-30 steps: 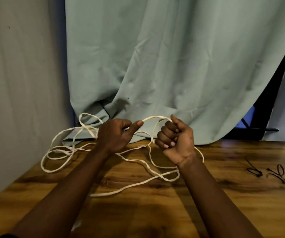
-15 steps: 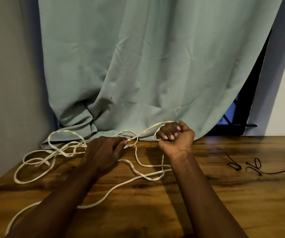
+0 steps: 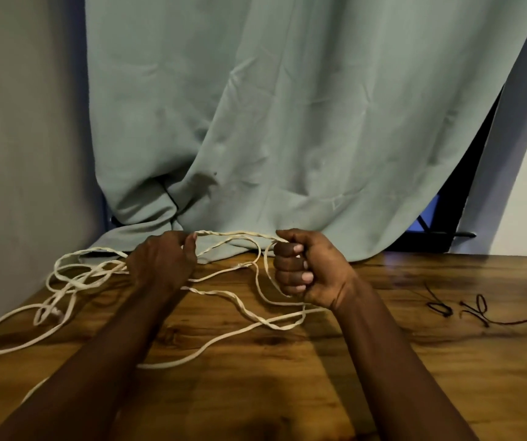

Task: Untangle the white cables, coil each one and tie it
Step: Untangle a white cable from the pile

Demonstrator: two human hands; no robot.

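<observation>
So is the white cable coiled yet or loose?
Loose, not coiled: the white cable sprawls in tangled loops over the table.

A pale green curtain (image 3: 287,122) hangs behind a wooden table (image 3: 415,377), between grey walls (image 3: 27,138).

Looks like a room in a home: wooden table (image 3: 415,377) by a window (image 3: 443,240), long green curtain (image 3: 287,122), plain wall (image 3: 17,122).
</observation>
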